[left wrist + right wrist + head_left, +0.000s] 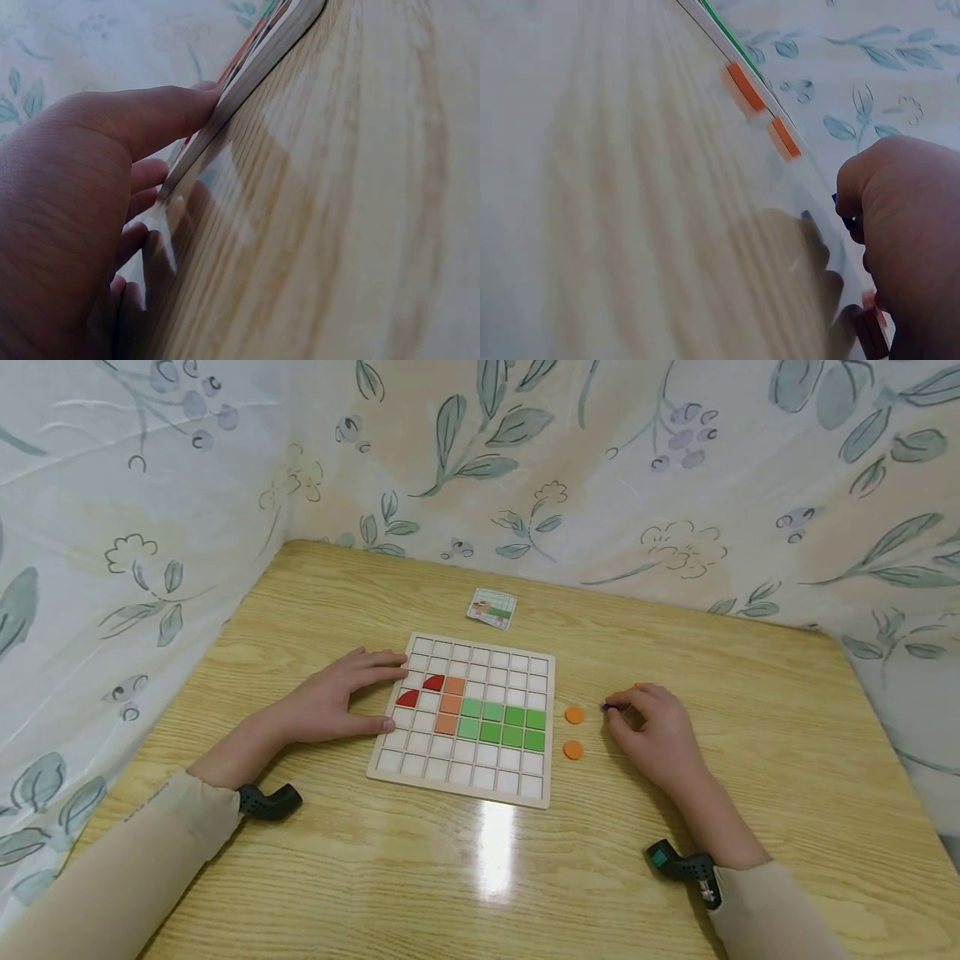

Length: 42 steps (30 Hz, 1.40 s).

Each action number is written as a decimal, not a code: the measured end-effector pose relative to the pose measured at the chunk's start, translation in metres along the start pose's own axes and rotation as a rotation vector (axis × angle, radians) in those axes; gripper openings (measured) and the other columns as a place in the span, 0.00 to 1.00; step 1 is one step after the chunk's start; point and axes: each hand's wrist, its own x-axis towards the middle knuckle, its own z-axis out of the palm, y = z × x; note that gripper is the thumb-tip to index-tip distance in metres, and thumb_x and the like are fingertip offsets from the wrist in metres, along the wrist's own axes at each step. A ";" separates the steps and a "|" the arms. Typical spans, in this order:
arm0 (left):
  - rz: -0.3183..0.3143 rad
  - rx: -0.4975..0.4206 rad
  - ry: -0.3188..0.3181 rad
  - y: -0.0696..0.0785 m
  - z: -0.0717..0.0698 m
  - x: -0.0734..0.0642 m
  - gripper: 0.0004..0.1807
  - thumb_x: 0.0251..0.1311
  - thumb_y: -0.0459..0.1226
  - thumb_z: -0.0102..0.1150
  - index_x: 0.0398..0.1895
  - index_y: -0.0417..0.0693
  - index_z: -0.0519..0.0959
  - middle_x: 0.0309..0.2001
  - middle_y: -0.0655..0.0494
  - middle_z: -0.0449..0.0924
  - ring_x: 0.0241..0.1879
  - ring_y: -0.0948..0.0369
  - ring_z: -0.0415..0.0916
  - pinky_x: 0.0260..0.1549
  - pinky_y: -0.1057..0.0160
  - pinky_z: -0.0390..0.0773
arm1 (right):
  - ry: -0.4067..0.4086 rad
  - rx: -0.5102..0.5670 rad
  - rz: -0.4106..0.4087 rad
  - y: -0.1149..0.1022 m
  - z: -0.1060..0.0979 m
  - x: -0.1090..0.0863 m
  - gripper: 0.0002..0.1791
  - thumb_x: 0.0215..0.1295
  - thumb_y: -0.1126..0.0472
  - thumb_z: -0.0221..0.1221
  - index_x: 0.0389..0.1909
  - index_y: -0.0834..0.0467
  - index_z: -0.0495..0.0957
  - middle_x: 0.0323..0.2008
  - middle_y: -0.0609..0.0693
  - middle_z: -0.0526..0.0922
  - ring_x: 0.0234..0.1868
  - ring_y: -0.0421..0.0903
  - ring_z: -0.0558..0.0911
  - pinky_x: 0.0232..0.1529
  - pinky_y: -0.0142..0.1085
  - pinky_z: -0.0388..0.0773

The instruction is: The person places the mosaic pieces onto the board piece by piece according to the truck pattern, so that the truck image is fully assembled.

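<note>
A square wooden grid board (459, 787) lies on the table. It carries two red quarter-round pieces (433, 682), a column of salmon square tiles (451, 704) and two rows of green tiles (513, 716). My left hand (330, 697) rests at the board's left edge, fingers fairly straight, and the thumb touches the rim in the left wrist view. Between thumb and forefinger, my right hand (656, 735) pinches a small dark blue piece (845, 212), mostly covered by the fingers. Two orange discs (573, 715) lie between the board and this hand.
Behind the board lies a small picture card (492, 608) showing a coloured grid pattern. An orange piece (639, 685) peeks out past the right hand's knuckles. A dark red piece (871, 331) sits under that hand. Floral cloth (600, 468) hangs along the table's back and sides.
</note>
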 end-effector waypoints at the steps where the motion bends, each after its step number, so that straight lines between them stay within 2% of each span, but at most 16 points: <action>1: -0.001 -0.001 0.000 0.000 0.000 0.000 0.43 0.66 0.55 0.77 0.81 0.53 0.73 0.85 0.59 0.61 0.86 0.48 0.48 0.85 0.42 0.41 | 0.004 -0.001 -0.010 -0.002 0.001 0.001 0.07 0.67 0.72 0.68 0.43 0.62 0.91 0.38 0.55 0.87 0.41 0.55 0.81 0.43 0.49 0.76; 2: -0.002 0.000 0.000 0.000 0.000 0.000 0.43 0.66 0.55 0.77 0.81 0.53 0.73 0.85 0.59 0.61 0.86 0.48 0.48 0.85 0.42 0.41 | 0.010 -0.003 -0.017 -0.003 0.003 0.001 0.07 0.67 0.71 0.67 0.43 0.62 0.91 0.38 0.55 0.87 0.40 0.53 0.80 0.41 0.48 0.74; 8: 0.010 0.010 0.001 -0.001 0.000 0.001 0.43 0.66 0.55 0.77 0.81 0.53 0.74 0.85 0.57 0.61 0.86 0.48 0.50 0.85 0.41 0.41 | 0.055 0.018 -0.036 -0.011 0.010 0.004 0.06 0.66 0.72 0.68 0.42 0.63 0.90 0.39 0.56 0.88 0.43 0.55 0.84 0.44 0.48 0.77; 15: -0.004 -0.004 0.000 -0.001 0.000 0.001 0.44 0.65 0.54 0.77 0.81 0.53 0.73 0.85 0.59 0.61 0.86 0.47 0.48 0.85 0.40 0.41 | 0.041 0.052 -0.031 -0.023 0.021 0.007 0.07 0.66 0.71 0.69 0.43 0.62 0.90 0.40 0.55 0.88 0.46 0.57 0.82 0.47 0.49 0.76; 21: -0.017 -0.009 -0.004 0.000 0.000 0.001 0.44 0.65 0.54 0.77 0.81 0.53 0.73 0.85 0.58 0.61 0.86 0.45 0.47 0.85 0.39 0.41 | 0.026 0.085 -0.050 -0.041 0.035 0.011 0.06 0.66 0.70 0.69 0.41 0.61 0.91 0.38 0.53 0.88 0.44 0.56 0.82 0.48 0.51 0.76; 30: -0.024 -0.003 -0.003 0.000 0.000 0.000 0.44 0.65 0.55 0.77 0.81 0.53 0.73 0.85 0.59 0.61 0.87 0.45 0.46 0.85 0.39 0.41 | 0.033 0.098 -0.175 -0.063 0.053 0.024 0.05 0.65 0.69 0.69 0.40 0.62 0.91 0.38 0.53 0.88 0.38 0.53 0.79 0.48 0.50 0.76; 37: -0.024 -0.003 -0.002 0.000 -0.001 0.001 0.44 0.65 0.54 0.78 0.81 0.54 0.73 0.85 0.60 0.61 0.86 0.46 0.47 0.85 0.39 0.42 | 0.043 0.091 -0.338 -0.084 0.073 0.036 0.04 0.64 0.70 0.69 0.38 0.63 0.91 0.36 0.53 0.88 0.39 0.55 0.84 0.46 0.53 0.80; 42: -0.019 -0.010 -0.003 0.000 -0.001 0.001 0.43 0.65 0.54 0.78 0.81 0.54 0.73 0.85 0.59 0.61 0.86 0.46 0.48 0.85 0.40 0.41 | 0.002 0.094 -0.370 -0.103 0.084 0.043 0.05 0.65 0.68 0.68 0.39 0.61 0.91 0.37 0.51 0.87 0.41 0.54 0.84 0.47 0.50 0.80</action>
